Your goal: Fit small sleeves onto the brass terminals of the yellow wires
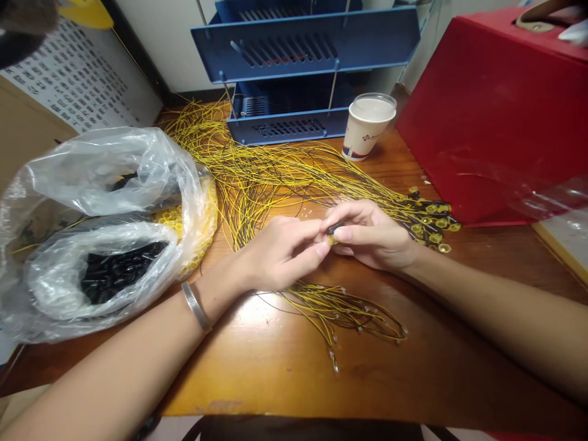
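My left hand (287, 252) and my right hand (374, 236) meet above the middle of the wooden table. Between the fingertips of my right hand is a small black part (334, 228). A small yellow piece (331, 240) shows just below it, pinched by my left fingertips. Behind both hands lies a large spread of yellow and black wires (275, 165). Its right end carries black parts with yellow hexagonal caps (432, 223). Nearer the front edge, a smaller bunch of wires (340, 300) has small clear tips.
Clear plastic bags (110, 138) with black parts (122, 269) and yellow caps (201, 236) stand at left. At the back are a blue tray rack (307, 55), a paper cup (365, 131) and a red box (496, 116). The wooden table (257, 373) extends to the front edge.
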The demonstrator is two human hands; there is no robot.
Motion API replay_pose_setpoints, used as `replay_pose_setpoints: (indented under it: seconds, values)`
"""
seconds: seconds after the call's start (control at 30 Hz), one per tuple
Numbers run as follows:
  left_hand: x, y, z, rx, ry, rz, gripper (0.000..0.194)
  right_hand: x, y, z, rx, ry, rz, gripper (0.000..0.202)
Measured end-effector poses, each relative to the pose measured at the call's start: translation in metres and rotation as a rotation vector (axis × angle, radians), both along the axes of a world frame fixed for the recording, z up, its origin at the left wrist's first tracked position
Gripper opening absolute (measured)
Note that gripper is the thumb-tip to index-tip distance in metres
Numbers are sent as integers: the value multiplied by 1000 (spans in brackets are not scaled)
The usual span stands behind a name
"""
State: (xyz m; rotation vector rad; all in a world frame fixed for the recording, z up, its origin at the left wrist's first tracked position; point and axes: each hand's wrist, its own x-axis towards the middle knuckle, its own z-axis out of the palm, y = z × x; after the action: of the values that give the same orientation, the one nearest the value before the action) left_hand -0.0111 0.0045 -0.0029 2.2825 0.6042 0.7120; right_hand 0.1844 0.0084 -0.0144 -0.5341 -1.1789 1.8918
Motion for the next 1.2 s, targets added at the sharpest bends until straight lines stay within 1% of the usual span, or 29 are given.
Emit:
replay_pose_setpoints:
  seconds: [0.27, 0.43, 0.73, 1.0, 1.2]
  values:
    - [-1, -1, 1, -56, 23, 10, 38, -1, -1, 1, 3, -34, -31, 13]
    - [-1, -1, 3, -52, 27, 3, 38, -1, -1, 1, 28, -30, -34, 10]
    - [-2, 0, 6, -54, 40, -21, 39, -1, 1, -1, 42, -61, -41, 13]
    - [-2, -1, 4, -22, 11, -42, 36, 0, 1, 1, -33, -33, -7, 11]
    - [-2, 0, 3, -18, -25, -39, 35, -1, 1, 1, -35, -24, 3, 10]
